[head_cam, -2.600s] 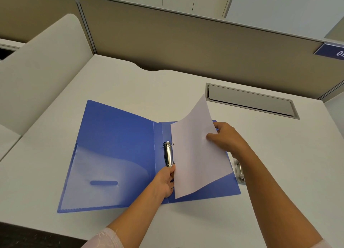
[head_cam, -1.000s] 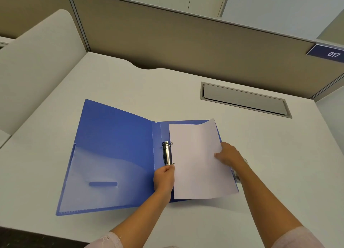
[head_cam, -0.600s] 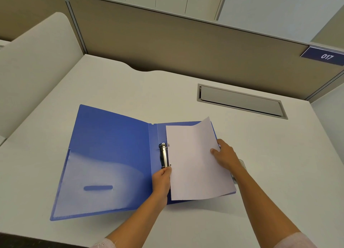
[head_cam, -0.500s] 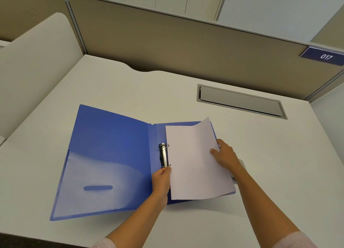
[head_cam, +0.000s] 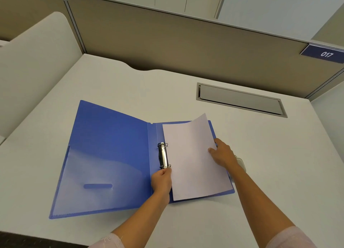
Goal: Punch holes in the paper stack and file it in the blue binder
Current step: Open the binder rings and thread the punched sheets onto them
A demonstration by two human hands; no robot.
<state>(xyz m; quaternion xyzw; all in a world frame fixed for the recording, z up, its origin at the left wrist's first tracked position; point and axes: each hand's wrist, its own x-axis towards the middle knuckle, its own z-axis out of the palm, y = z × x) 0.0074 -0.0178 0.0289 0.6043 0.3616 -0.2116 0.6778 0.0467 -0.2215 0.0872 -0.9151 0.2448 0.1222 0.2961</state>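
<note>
Filing step: paper point(head_cam: 195, 160) lies in the open binder point(head_cam: 111, 145), rings point(head_cam: 163, 155) at its 9 o'clock. My left grip point(head_cam: 161, 180) pinches that edge, right grip point(head_cam: 222, 154) holds 3 o'clock. Next: align, seat on rings.

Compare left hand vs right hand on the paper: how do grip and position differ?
The left hand pinches the paper stack at its left edge, right by the near end of the ring mechanism. The right hand holds the right edge, about midway along it. The left hand's fingers are curled tight, while the right hand's thumb lies on top of the sheet. Shared: both hold the same stack over the right half of the blue binder.
</note>
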